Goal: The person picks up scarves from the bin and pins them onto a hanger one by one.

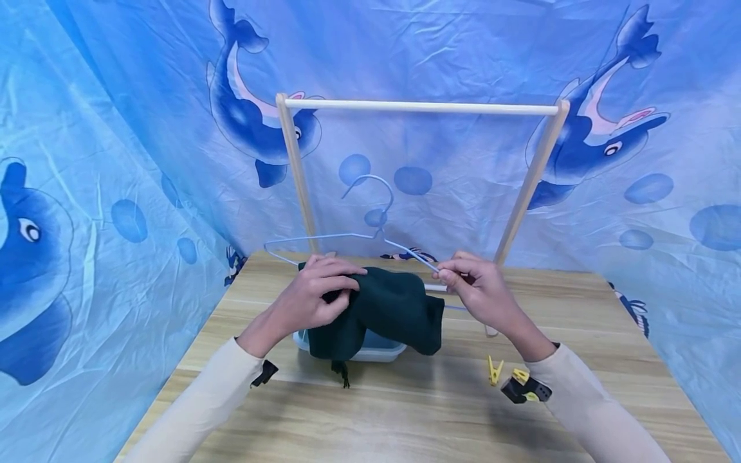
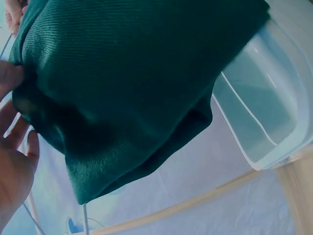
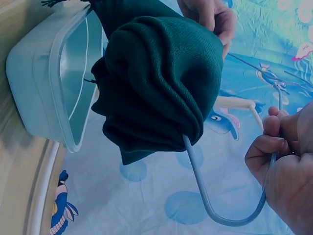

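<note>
A dark green scarf (image 1: 393,302) with a tasselled end (image 1: 343,374) hangs folded over the lower bar of a pale blue wire hanger (image 1: 353,235). My left hand (image 1: 318,290) grips the scarf at its upper left, thumb and fingers on the fabric. With thumb and fingers, my right hand (image 1: 477,289) pinches the hanger's right shoulder. The hook stands up, and in the right wrist view the hanger's bent corner (image 3: 230,221) comes out of the bunched scarf. Below the scarf is a light blue plastic basin (image 1: 376,355), partly covered by it.
Behind the hands stands a drying rack with a white top rail (image 1: 422,107) and wooden posts (image 1: 532,180). Yellow clothespins (image 1: 494,372) lie on the wooden table (image 1: 370,424) near the right wrist. A blue dolphin-print curtain (image 1: 475,51) encloses the back and sides.
</note>
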The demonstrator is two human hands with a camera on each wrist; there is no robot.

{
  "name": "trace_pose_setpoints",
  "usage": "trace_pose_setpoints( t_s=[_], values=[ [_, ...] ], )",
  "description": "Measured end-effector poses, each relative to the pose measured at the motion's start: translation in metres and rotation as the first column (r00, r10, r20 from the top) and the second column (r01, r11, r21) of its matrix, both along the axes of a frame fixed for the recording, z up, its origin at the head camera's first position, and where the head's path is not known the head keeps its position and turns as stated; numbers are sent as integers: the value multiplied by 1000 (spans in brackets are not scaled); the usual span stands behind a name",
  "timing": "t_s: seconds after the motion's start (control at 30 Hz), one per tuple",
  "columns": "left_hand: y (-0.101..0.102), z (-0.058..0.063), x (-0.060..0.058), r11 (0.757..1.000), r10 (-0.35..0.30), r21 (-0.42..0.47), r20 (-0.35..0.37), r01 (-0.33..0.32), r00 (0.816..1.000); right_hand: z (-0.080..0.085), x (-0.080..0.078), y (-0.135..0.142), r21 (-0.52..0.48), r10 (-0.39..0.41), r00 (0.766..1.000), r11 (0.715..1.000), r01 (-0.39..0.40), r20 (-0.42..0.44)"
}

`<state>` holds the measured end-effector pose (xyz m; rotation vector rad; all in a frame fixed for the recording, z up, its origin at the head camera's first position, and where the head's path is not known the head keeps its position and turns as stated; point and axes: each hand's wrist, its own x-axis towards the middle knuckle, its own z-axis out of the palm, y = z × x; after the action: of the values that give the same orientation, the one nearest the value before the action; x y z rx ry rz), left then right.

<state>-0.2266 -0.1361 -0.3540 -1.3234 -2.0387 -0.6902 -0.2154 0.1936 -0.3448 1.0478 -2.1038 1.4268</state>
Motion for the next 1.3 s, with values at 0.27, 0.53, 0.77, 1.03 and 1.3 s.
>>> trace_pose_setpoints(
  t_s=[0.27,0.53,0.77,1.03,1.3],
  values=[
    [2,-3,0,998,45,-38,17,-44,999,-3,0,-1,16,-6,1000,1000,6,-12],
    [5,-1,1,990,92,-104,-2,-92,996,-1,1,-2,9,9,1000,1000,-9,-13],
    [8,-3,0,979,125,-149,-82,-136,989,-2,2,-3,23,-2,1000,1000,2,-5],
    [12,-2,0,994,105,-40,-18,-106,994,-2,2,-5,25,-10,1000,1000,10,-7],
    [13,5,3,988,41,143,148,-63,988,-6,1,-6,30,-40,999,999,40,-3]
  ],
)
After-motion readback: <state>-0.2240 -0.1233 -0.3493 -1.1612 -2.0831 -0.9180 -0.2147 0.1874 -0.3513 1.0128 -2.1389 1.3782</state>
